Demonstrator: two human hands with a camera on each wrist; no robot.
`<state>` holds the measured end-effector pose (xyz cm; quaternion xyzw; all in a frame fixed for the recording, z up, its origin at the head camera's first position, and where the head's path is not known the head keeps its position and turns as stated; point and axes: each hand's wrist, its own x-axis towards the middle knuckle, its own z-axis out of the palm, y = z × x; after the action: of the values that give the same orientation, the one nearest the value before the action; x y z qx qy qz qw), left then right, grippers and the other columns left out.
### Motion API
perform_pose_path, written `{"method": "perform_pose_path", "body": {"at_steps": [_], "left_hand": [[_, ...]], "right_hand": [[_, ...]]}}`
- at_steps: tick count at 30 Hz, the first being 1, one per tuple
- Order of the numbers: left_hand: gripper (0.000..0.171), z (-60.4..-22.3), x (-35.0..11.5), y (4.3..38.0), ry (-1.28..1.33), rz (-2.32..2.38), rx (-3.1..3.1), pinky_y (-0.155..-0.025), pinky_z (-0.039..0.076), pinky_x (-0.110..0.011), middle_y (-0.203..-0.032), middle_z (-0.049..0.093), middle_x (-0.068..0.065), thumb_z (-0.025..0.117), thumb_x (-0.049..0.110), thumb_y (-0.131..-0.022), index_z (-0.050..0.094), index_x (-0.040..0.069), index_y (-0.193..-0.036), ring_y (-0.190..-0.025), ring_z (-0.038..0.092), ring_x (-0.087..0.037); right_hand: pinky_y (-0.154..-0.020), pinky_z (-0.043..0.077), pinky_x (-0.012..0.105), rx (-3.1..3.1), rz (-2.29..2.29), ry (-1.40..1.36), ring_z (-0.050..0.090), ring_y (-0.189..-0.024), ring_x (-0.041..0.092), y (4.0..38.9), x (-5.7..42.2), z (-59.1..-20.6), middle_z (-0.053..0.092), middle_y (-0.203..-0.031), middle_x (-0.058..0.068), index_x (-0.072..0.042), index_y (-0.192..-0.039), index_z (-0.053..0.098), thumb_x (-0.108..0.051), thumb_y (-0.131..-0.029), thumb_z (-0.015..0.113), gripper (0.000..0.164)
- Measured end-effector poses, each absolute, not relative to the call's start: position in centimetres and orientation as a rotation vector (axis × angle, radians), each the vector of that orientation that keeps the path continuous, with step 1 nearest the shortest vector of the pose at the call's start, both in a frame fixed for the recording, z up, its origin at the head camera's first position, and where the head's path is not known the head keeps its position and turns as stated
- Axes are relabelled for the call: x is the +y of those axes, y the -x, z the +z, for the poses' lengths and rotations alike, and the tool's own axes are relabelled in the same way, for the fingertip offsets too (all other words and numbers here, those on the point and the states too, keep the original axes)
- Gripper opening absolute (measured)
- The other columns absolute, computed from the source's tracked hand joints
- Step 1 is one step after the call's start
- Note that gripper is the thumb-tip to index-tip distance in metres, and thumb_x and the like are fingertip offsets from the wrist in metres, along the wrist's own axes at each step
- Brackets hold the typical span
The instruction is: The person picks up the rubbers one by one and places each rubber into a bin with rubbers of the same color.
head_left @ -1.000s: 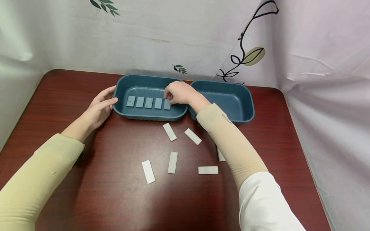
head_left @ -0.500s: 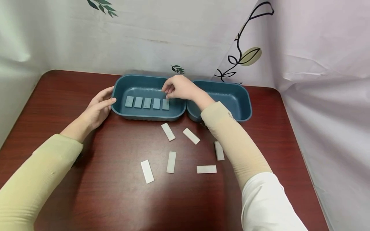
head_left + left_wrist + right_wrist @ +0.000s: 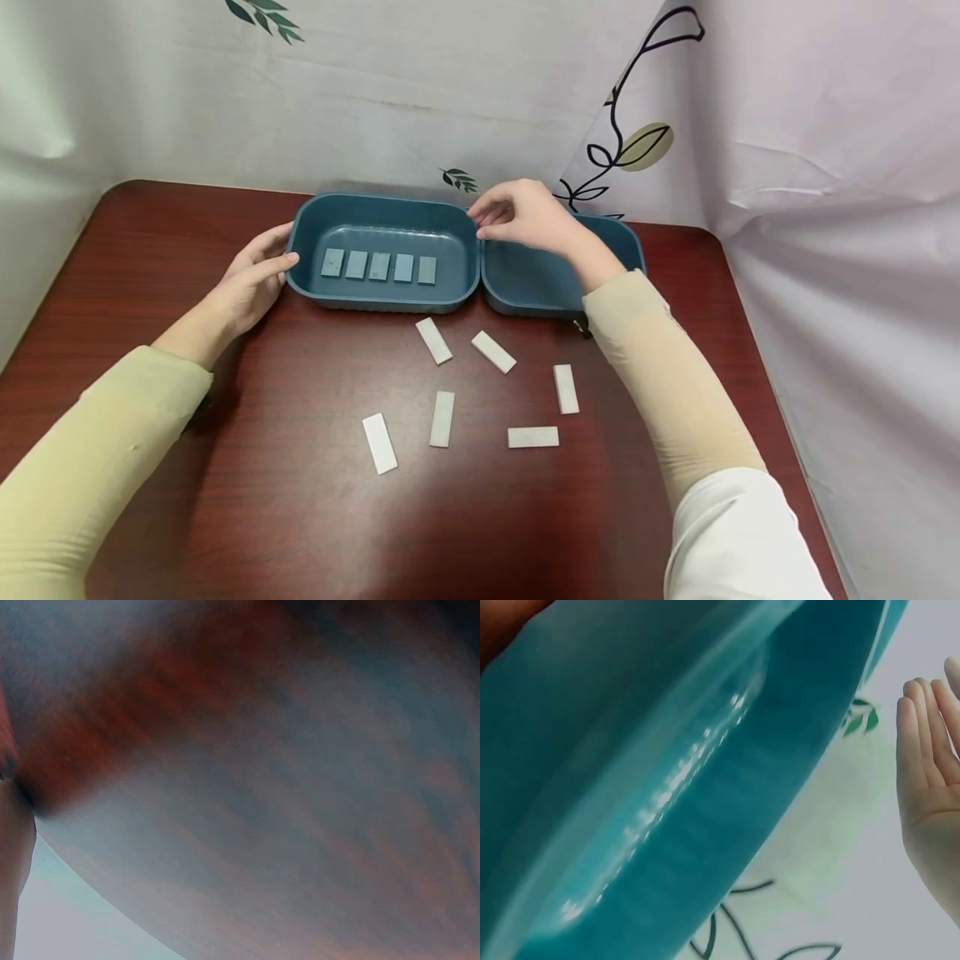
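Note:
At the left end of a blue plastic bin (image 3: 382, 304), my left hand (image 3: 255, 283) grips the rim, its thumb on the edge and its fingers against the outer wall. A row of several small grey-blue rectangular tiles (image 3: 379, 267) lies on this bin's floor. Over the place where the bin meets a second blue bin (image 3: 525, 287), my right hand (image 3: 525, 218) has loosely bent fingers with nothing between them. Its fingertips overlap the two rims in the head view. In the right wrist view, its fingers extend beside a blue bin. The left wrist view is blurred.
Several white rectangular tiles lie scattered on the reddish-brown table (image 3: 300, 500) in front of the bins, among them one tile (image 3: 380, 443) at the left and another tile (image 3: 566, 388) at the right. A white patterned curtain (image 3: 360, 100) hangs behind the table.
My right hand has let go of the rightmost grey-blue tile, lifted, and moved right to the meeting rims. The tile stays in the row. My left hand keeps its place at the bin.

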<state>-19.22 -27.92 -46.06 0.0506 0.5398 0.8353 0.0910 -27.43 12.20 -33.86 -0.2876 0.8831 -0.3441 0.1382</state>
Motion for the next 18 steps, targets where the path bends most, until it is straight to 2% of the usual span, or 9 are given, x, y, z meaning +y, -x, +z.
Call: {"method": "perform_pose_path", "body": {"at_steps": [10, 18], "left_hand": [[0.042, -46.2, -27.9, 19.4, -0.158, 2.482, 1.61, -0.101, 0.049, -0.015, -0.139, 0.061, 0.005, 0.052, -0.004, -0.107, 0.059, 0.017, -0.142, -0.122, 0.06, -0.007], [0.042, -46.1, -27.9, 19.4, -0.146, 2.491, 1.597, -0.101, 0.05, -0.015, -0.138, 0.063, 0.005, 0.053, -0.004, -0.106, 0.059, 0.016, -0.142, -0.121, 0.061, -0.007]], "right_hand": [[-0.1, 0.059, 0.036, 2.731, -1.123, 0.752, 0.071, -0.109, 0.029, 26.3, 17.8, -34.2, 0.075, -0.124, 0.02, 0.002, -0.128, 0.073, -0.005, -0.096, 0.079, 0.033], [-0.11, 0.054, 0.044, 2.83, -1.202, 0.561, 0.067, -0.12, 0.036, 25.4, 22.7, -35.1, 0.068, -0.136, 0.022, 0.003, -0.135, 0.067, -0.003, -0.097, 0.076, 0.039]]}}
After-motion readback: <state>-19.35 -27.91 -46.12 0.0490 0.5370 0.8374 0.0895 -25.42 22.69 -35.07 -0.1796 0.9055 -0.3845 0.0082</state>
